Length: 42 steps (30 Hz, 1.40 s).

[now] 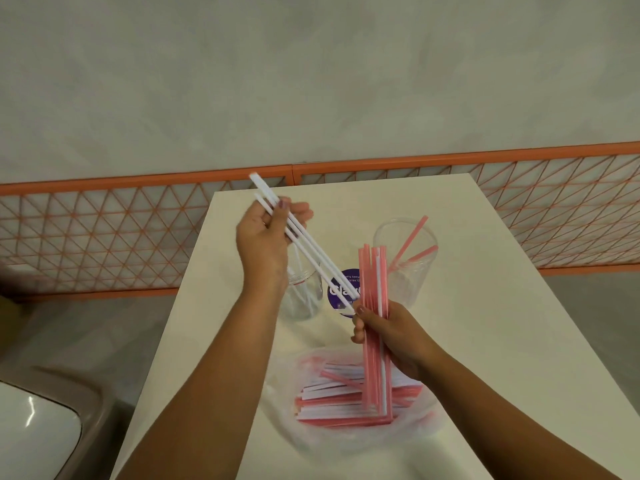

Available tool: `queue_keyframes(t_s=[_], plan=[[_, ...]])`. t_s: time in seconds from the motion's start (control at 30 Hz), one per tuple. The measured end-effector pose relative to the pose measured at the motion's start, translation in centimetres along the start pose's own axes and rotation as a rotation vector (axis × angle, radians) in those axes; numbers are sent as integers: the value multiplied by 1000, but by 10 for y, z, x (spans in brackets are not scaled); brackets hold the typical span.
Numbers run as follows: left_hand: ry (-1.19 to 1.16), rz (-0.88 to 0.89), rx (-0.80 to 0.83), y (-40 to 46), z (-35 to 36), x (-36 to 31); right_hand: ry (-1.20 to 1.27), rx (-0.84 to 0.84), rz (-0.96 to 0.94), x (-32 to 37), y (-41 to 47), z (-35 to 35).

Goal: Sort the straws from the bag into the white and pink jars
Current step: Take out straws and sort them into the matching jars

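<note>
My left hand (268, 237) is raised above the table and grips a few white straws (311, 249) that slant down to the right. My right hand (384, 336) holds an upright bundle of pink straws (372, 306), with one white straw among them, standing over the bag. The clear plastic bag (349, 400) lies flat near me with several pink and white straws inside. A clear jar with white straws (301, 294) stands partly behind my left wrist. A second clear jar with two pink straws (407, 258) stands further right.
The white table (502, 323) is narrow, and its left edge runs close to my left forearm. A round purple label (341, 291) lies between the jars. An orange lattice fence (104, 237) runs behind the table. A white rounded object (34, 434) sits low at left.
</note>
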<state>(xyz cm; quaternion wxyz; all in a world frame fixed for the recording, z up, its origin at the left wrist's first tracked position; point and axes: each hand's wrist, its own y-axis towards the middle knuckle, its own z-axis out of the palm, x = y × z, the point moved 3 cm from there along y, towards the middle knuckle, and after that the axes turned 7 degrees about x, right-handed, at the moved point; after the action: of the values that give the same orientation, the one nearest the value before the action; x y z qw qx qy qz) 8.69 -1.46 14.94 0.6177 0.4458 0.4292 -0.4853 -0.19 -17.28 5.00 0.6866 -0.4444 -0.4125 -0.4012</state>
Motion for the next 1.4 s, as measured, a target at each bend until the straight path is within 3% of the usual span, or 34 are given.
queue_keyframes(t_s=[0.13,0.23,0.4,0.6,0.77,1.07,1.13,1.23,1.33,1.4], plan=[[94,310,-109,18,-16,-26,90,-6,9,0,5,-3],[258,393,-130,26,-21,-19,155,8,26,-2,7,-3],[495,257,-26,19,-24,26,218,43,16,-2,9,-1],[581,57,25,17,-27,50,241,47,6,-1,7,-6],[690,64,87,16,-27,52,249,54,14,-1,6,-6],[1183,101,281,10,-17,60,231,87,-8,4,-1,-2],[1156,194,250,3,-10,49,221,88,-14,6,-4,-3],[888,302,275,-23,10,26,248,84,-34,9,-6,-4],[633,159,377,-48,30,23,247,67,-58,12,-8,-4],[536,-82,459,-61,42,32,234,45,-75,13,-10,-4]])
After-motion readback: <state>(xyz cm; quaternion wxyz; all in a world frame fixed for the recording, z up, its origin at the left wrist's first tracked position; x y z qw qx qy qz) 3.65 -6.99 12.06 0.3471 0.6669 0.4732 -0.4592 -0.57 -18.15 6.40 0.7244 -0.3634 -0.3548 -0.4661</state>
